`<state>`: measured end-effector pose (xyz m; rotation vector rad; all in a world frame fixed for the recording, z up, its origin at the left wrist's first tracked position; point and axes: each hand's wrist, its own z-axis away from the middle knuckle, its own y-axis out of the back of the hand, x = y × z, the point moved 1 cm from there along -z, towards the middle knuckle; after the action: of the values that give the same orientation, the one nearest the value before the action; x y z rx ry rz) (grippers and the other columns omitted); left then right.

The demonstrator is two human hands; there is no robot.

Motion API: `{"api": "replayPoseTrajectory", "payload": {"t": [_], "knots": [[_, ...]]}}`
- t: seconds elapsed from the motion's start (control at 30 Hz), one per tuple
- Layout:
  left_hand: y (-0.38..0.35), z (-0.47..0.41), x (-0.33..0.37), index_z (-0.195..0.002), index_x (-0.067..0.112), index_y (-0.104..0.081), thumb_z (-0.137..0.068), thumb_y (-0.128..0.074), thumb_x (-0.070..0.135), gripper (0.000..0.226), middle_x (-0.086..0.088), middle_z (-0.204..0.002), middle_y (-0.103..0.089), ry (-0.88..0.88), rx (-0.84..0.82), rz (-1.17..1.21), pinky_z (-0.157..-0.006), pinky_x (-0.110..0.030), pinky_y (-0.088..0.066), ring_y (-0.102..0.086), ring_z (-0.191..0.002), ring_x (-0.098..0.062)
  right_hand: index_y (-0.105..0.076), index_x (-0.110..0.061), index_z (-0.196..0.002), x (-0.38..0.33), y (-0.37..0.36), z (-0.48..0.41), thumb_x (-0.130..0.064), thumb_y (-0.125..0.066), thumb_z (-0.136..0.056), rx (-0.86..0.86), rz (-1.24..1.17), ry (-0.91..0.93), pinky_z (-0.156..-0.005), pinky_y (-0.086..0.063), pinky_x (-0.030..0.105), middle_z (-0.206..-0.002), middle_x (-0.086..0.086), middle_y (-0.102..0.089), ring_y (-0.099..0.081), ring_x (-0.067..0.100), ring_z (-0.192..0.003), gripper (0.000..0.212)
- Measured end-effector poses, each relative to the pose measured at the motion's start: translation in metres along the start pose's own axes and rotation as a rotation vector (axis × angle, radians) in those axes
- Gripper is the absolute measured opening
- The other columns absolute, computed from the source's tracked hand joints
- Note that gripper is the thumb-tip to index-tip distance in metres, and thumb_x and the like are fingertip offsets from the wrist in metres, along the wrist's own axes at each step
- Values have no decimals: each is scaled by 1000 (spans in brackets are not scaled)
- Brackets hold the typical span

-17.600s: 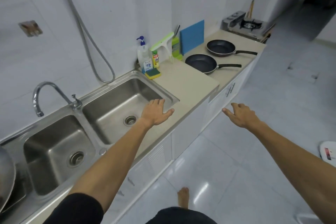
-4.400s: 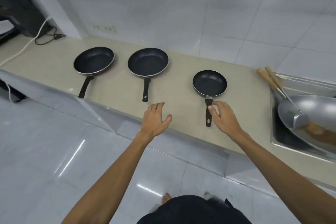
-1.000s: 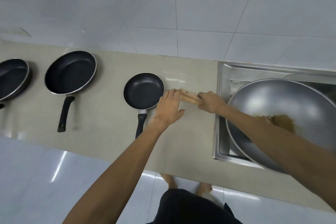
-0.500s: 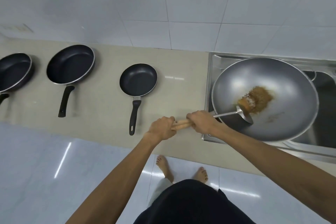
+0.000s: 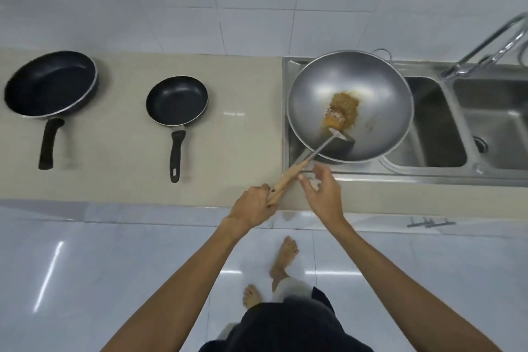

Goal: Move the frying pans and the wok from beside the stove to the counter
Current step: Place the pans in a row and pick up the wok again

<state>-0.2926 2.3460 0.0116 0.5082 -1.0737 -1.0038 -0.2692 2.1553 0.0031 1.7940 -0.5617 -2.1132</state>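
Note:
A steel wok (image 5: 380,111) with brown food residue (image 5: 343,106) sits over the left end of the sink (image 5: 428,123). A metal spatula (image 5: 338,134) lies in it, its wooden handle (image 5: 288,177) reaching back over the counter (image 5: 243,137). My left hand (image 5: 254,204) is closed round the end of that handle. Whether the wok's own handle lies under it, I cannot tell. My right hand (image 5: 323,194) hovers just right of the handle, fingers apart, holding nothing. A small black frying pan (image 5: 177,100) and a larger black frying pan (image 5: 51,83) stand on the counter to the left.
A second sink basin (image 5: 500,123) and a chrome tap (image 5: 485,46) lie to the right. A white tiled wall runs behind the counter. The counter's front edge is just below my hands, with glossy floor and my bare feet (image 5: 283,257) beneath.
My right hand has let go of the wooden handle and opened. My left hand keeps its grip. The view has shifted right, so the far-left pan is out of frame.

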Motion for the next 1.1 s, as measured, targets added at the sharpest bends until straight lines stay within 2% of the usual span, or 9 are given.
{"api": "replayPoseTrajectory", "payload": {"t": [0.17, 0.23, 0.37, 0.47, 0.63, 0.83, 0.9, 0.97, 1.1], "knots": [[-34, 22, 34, -123, 2, -50, -85, -69, 13, 44, -21, -111, -65, -110, -55, 121, -75, -44, -51, -63, -97, -42, -30, -14, -153, 12, 6, 21, -53, -64, -90, -209, -101, -406, -101, -51, 39, -144, 12, -53, -58, 30, -125, 81], [-47, 29, 47, -128, 3, -46, -83, -69, 8, 51, -19, -112, -64, -151, -81, 176, -76, -44, -52, -62, -99, -40, -24, -12, -155, 14, 11, 25, -49, -65, -91, -202, -169, -457, -93, -58, 44, -137, 14, -58, -63, 29, -116, 85], [-68, 36, 75, -145, 7, -37, -85, -64, 3, 65, -19, -115, -62, -171, -128, 219, -83, -49, -55, -62, -98, -36, -47, -7, -131, 12, 28, 28, -24, -62, -93, -167, -133, -472, -80, -61, 42, -110, 12, -68, -68, 28, -98, 44], [-77, 38, 92, -135, 8, -41, -83, -64, 3, 57, -20, -109, -61, -180, -109, 211, -69, -41, -51, -61, -90, -35, -55, -10, -105, 13, 48, 25, -12, -54, -92, -126, 10, -441, -78, -59, 42, -92, 6, -64, -67, 31, -92, 14], [-84, 34, 110, -132, 11, -36, -78, -69, 7, 63, -18, -106, -55, -128, -123, 214, -63, -38, -43, -56, -89, -35, -53, 0, -110, 23, 83, 18, -5, -45, -98, -14, 34, -401, -78, -61, 52, -94, 17, -64, -72, 40, -89, 15], [-83, 22, 122, -151, 29, -21, -75, -73, 15, 92, -2, -104, -58, -40, -248, 442, -68, -34, -56, -63, -88, -23, -55, 5, -112, 13, 102, -17, -7, -46, -100, -84, 126, -295, -85, -56, 56, -108, 28, -65, -67, 43, -97, 20], [-81, 20, 127, -156, 35, -14, -74, -76, 17, 104, 3, -101, -59, -20, -279, 524, -62, -27, -55, -65, -83, -16, -57, 2, -107, 10, 101, -24, -9, -47, -100, -98, 145, -283, -74, -58, 46, -102, 24, -67, -67, 38, -89, 16], [-80, 18, 134, -157, 35, -12, -72, -80, 21, 110, 1, -108, -60, -20, -281, 527, -71, -32, -59, -65, -94, -21, -56, -4, -97, 9, 99, -26, -11, -50, -99, -115, 165, -267, -56, -48, 30, -90, 14, -64, -61, 30, -80, 10], [-81, 15, 143, -160, 33, -9, -72, -83, 20, 116, -7, -121, -61, 3, -301, 543, -87, -45, -60, -63, -107, -27, -59, -8, -85, 16, 93, -23, -16, -58, -94, -120, 108, -277, -54, -42, 26, -79, 8, -63, -59, 21, -70, 12]]}}
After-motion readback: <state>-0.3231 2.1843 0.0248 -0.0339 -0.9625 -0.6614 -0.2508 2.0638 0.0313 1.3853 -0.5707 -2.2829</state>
